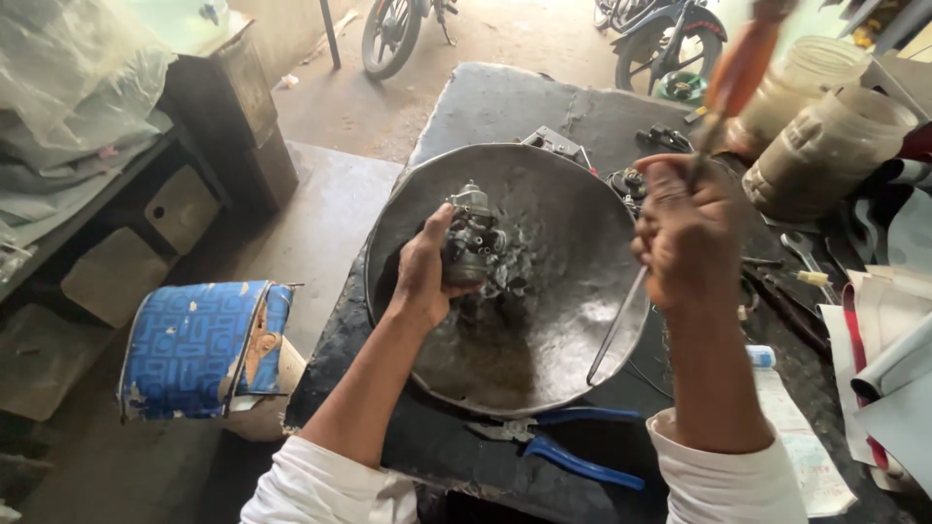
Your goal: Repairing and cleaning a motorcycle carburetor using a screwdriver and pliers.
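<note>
My left hand point(424, 272) grips a small grey metal carburettor point(473, 243) and holds it upright over a large dented metal bowl point(573, 281) on a dark workbench. My right hand point(687, 233) is raised to the right of the bowl, closed around a long screwdriver point(743, 68) with an orange handle pointing up. Its thin shaft point(618, 325) slants down across the bowl's right rim. Both sleeves are white.
Blue-handled pliers point(563, 451) lie at the bench's near edge below the bowl. Two cloudy plastic jars point(825, 146), loose tools and papers crowd the right side. A blue patterned stool point(199, 344) stands left of the bench. Parked motorbikes point(670, 39) stand beyond on the ground.
</note>
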